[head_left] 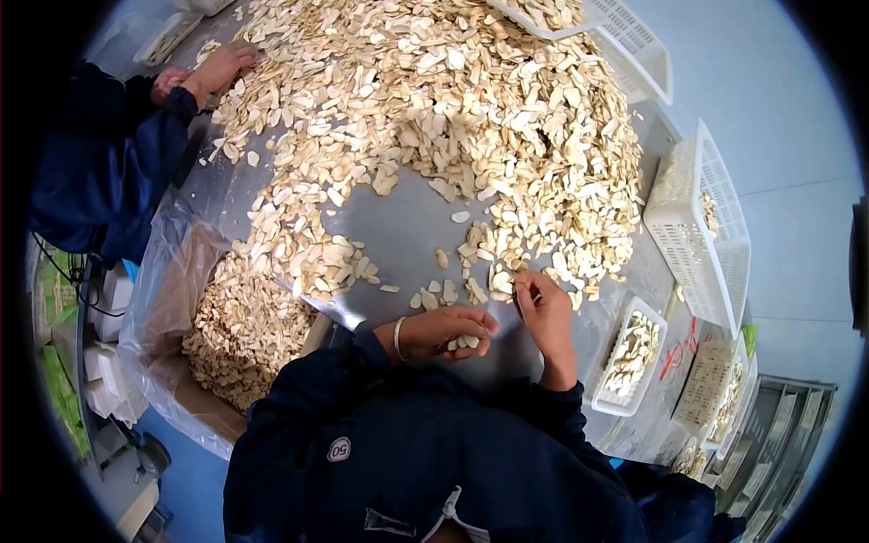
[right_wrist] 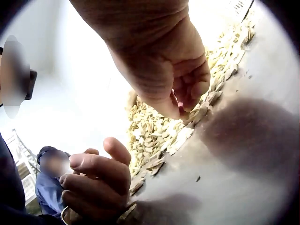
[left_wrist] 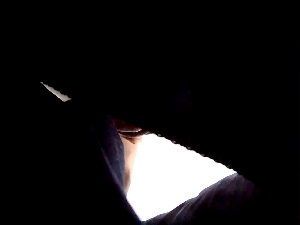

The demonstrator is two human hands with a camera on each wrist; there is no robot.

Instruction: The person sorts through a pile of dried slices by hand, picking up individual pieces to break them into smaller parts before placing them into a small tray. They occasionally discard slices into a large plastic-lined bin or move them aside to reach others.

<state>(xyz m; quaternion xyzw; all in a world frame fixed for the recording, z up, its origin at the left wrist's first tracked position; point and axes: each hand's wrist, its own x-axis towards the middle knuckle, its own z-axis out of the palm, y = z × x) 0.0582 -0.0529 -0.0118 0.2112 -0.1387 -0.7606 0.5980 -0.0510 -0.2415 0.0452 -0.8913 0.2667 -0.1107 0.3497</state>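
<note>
**Hands sorting pale slices at the table edge**

Both hands work at the near rim of the grey table (head_left: 398, 226). The left hand (head_left: 448, 330) curls around a small clutch of pale slices (head_left: 466, 342), fingers bent over them. The right hand (head_left: 541, 312), just at its 3 o'clock, pinches at the edge of the big pile of slices (head_left: 434, 100), fingertips drawn together. At 9 o'clock from the hands, a plastic-lined box (head_left: 240, 335) holds more slices. White baskets (head_left: 697, 226) stand at 2 o'clock. Another person's hand (head_left: 217, 68) rests on the pile at 11 o'clock.
</note>
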